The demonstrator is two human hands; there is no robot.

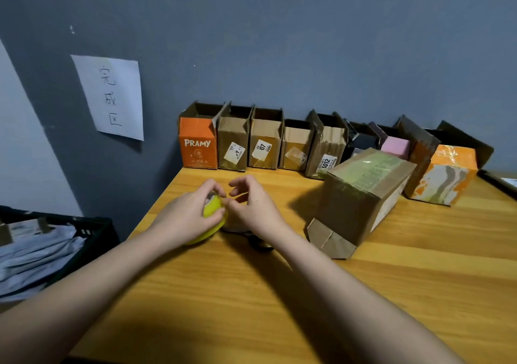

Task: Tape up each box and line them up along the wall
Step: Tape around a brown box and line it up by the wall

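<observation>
Both hands over the wooden tabletop [279, 307]. Left hand [184, 218] grips the yellow tape roll [214, 210]; right hand [251, 207], fingers curled, pinches at the roll's edge. Just right, a brown cardboard box [361, 196] lies on its side, flaps open toward the viewer. Farther back, a row of boxes [265, 142] stands against the blue wall [279, 42].

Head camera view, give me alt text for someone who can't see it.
Left hand grips a yellow tape roll while the right hand picks at its end, above a wooden table. A cardboard box lies nearby; more boxes line the wall.
</observation>
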